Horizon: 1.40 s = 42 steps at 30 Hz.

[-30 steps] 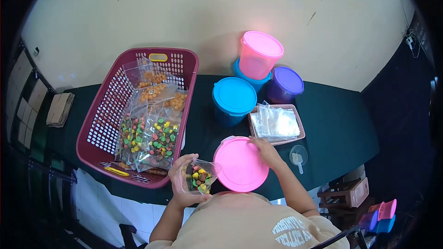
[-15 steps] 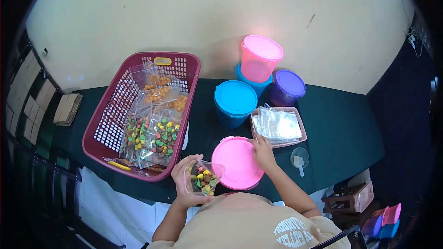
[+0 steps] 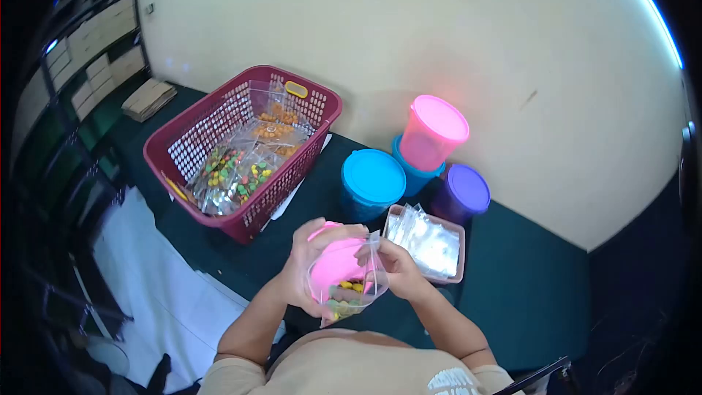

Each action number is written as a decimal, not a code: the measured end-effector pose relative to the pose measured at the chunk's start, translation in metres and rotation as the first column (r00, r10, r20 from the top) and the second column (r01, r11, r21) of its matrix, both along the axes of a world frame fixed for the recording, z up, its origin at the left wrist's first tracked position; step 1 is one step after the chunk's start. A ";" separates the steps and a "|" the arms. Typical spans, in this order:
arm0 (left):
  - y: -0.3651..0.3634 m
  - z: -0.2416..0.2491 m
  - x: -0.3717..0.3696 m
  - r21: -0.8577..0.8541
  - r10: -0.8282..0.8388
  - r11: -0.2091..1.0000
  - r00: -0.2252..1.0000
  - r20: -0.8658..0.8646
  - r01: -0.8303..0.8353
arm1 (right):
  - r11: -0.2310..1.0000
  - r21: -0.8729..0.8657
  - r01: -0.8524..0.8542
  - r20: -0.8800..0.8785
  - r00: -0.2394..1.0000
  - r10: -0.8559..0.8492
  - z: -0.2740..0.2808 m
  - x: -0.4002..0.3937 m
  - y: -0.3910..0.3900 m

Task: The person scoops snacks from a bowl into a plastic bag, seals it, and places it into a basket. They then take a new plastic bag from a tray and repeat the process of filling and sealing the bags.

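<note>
A clear plastic bag (image 3: 348,306) with green, yellow and brown candies in its bottom is held up in front of my body. My left hand (image 3: 298,272) is wrapped round its left side. At the bag's upper right edge, the fingers of my right hand (image 3: 401,272) close on the plastic. Behind the bag is the round pink lid (image 3: 338,257) of a container, partly covered by my left hand and the bag. To the right of my right hand stands a pale pink tray (image 3: 459,262) of clear empty bags (image 3: 426,241).
A maroon basket (image 3: 272,184) with several filled snack bags (image 3: 245,168) stands at the left. Blue (image 3: 371,179), pink (image 3: 433,135) and purple (image 3: 464,190) lidded tubs stand along the wall. Folded brown cardboard (image 3: 148,99) lies at the far left corner.
My right hand has left the tray of bags and come to the edge of the candy bag. The bag has moved in front of the pink lid. The camera view has turned.
</note>
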<state>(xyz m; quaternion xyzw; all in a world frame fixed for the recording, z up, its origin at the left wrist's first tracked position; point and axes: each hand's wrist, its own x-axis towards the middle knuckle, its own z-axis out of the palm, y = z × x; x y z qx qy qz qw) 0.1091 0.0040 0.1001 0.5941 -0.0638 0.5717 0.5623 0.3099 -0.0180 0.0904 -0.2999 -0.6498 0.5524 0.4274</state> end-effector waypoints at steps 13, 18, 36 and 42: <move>-0.027 -0.030 0.012 -0.136 0.531 0.782 0.764 -0.367 -0.608 | 0.921 -0.076 0.383 -0.231 0.891 -0.390 -0.008 0.021 -0.028; -0.027 -0.022 -0.019 -0.053 0.509 0.818 0.764 -0.396 -0.572 | 0.944 -0.004 0.331 -0.173 0.929 -0.327 -0.021 -0.005 -0.030; -0.025 -0.033 -0.034 0.132 0.549 0.829 0.750 -0.368 -0.543 | 0.858 0.058 0.510 -0.118 0.857 -0.501 -0.014 -0.016 -0.060; -0.035 -0.028 -0.032 0.114 0.594 0.790 0.706 -0.386 -0.603 | 0.870 0.067 0.488 -0.171 0.865 -0.472 -0.012 -0.017 -0.063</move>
